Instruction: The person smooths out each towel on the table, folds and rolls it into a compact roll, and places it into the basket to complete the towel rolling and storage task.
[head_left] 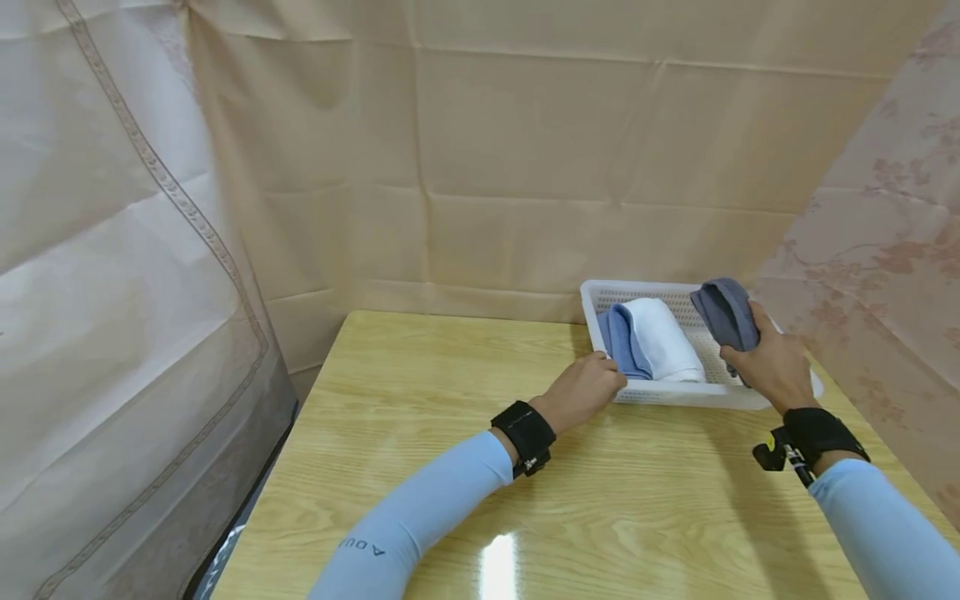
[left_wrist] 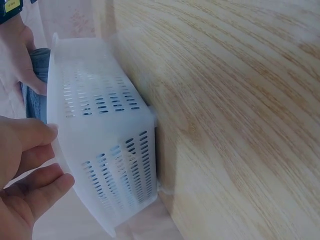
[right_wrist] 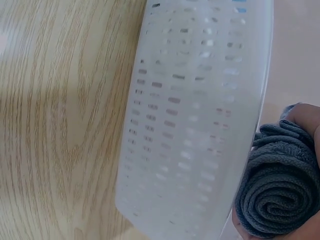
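A white perforated plastic basket (head_left: 675, 394) stands at the far right of the wooden table. In it lie a folded blue towel (head_left: 624, 342) and, beside that, a folded white towel (head_left: 663, 340). My left hand (head_left: 583, 389) is at the basket's near left corner, its fingertips gripping the rim; the left wrist view shows the fingers (left_wrist: 42, 132) right on that edge. Over the basket's right part, my right hand (head_left: 772, 365) holds a rolled dark grey towel (head_left: 726, 312). Its spiral end faces the camera in the right wrist view, where the rolled towel (right_wrist: 277, 200) shows beside the basket wall.
The light wood table (head_left: 450, 467) reaches from the basket toward me and to the left. A beige cloth (head_left: 487, 167) hangs behind it. On the right hangs a floral-patterned cloth (head_left: 885, 275), close to the basket, and a pale curtain (head_left: 112, 333) hangs at left.
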